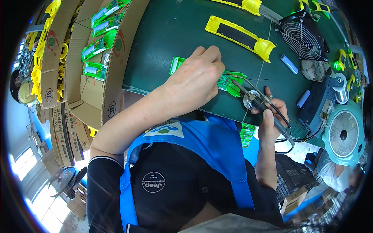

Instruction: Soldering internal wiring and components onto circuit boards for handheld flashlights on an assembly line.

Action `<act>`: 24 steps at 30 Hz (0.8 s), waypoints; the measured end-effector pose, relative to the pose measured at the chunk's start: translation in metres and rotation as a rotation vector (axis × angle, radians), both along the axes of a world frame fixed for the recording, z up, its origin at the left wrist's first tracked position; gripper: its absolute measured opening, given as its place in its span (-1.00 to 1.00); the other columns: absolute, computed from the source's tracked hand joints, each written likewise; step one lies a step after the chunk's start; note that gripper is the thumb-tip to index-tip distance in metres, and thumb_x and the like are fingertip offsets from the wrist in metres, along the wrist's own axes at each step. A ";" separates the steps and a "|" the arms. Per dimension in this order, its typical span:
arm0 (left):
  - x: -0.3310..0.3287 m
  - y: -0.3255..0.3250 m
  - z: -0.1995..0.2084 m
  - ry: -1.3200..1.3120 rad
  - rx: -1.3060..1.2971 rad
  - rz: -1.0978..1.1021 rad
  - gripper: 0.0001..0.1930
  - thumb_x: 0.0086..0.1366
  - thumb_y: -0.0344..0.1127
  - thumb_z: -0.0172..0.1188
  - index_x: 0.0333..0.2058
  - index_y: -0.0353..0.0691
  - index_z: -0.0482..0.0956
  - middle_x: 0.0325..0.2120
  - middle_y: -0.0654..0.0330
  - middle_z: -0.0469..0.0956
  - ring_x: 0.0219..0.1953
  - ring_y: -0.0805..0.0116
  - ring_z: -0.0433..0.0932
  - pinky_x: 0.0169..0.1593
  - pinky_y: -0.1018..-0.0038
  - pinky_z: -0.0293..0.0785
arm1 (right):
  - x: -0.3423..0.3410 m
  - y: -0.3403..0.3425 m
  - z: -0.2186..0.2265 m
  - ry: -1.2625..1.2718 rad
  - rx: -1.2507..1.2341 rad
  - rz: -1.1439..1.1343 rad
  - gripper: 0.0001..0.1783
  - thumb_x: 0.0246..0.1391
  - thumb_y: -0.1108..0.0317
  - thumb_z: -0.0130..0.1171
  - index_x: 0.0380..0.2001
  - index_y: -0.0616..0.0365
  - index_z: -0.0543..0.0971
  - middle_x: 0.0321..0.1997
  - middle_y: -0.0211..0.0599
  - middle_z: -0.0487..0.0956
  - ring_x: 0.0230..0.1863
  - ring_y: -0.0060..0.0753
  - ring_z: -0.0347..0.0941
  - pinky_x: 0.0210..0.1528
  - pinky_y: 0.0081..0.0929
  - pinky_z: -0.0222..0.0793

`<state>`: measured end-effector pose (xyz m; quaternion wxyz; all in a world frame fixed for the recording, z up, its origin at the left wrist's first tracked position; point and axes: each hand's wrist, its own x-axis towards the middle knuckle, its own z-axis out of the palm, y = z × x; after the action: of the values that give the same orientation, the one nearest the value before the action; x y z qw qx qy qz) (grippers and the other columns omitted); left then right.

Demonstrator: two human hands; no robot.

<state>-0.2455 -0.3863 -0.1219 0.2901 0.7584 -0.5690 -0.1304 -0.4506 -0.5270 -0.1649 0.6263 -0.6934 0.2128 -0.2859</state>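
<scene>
My left hand (196,79) presses down on a green plastic part with a circuit board (232,82), lying on the dark green table (163,35); the hand covers the middle of the part. My right hand (271,118) grips a soldering iron (258,101) like a pen. Its tip points at the board's right end, where thin wires run off. A cable trails from the iron toward the lower right.
A yellow plastic shell (241,37) and a small blue cylinder cell (289,64) lie beyond the board. A black fan (303,39), a solder spool (342,87) and a teal fan (344,134) stand at right. Cardboard boxes (97,58) with green parts sit at left.
</scene>
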 end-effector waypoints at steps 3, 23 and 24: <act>0.001 0.000 0.000 0.013 0.003 -0.008 -0.85 -0.12 -0.63 0.15 -0.52 -0.39 0.36 -0.30 0.05 0.38 -0.25 0.07 0.39 -0.21 0.28 0.39 | 0.001 0.000 0.004 0.031 0.008 0.007 -0.78 0.05 0.31 0.13 -0.34 0.21 0.38 -0.55 -0.24 0.60 -0.41 -0.50 0.57 0.38 0.10 -0.18; 0.002 0.001 -0.002 0.030 -0.006 -0.011 -0.84 -0.12 -0.62 0.15 -0.57 -0.36 0.34 -0.30 0.06 0.37 -0.25 0.08 0.39 -0.20 0.28 0.38 | 0.002 0.001 0.005 0.099 -0.105 0.058 -0.65 0.05 0.15 0.18 -0.35 0.23 0.38 -0.59 -0.26 0.56 -0.50 -0.51 0.53 0.39 0.08 -0.17; 0.002 0.001 -0.001 0.030 0.001 -0.010 -0.84 -0.12 -0.62 0.15 -0.57 -0.36 0.34 -0.30 0.06 0.37 -0.25 0.08 0.39 -0.20 0.28 0.38 | 0.002 0.001 0.005 0.081 -0.061 0.027 -0.66 0.05 0.16 0.17 -0.34 0.24 0.38 -0.59 -0.24 0.56 -0.51 -0.49 0.53 0.39 0.08 -0.17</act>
<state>-0.2435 -0.3852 -0.1227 0.2975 0.7535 -0.5684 -0.1433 -0.4485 -0.5257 -0.1595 0.5994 -0.7261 0.2197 -0.2554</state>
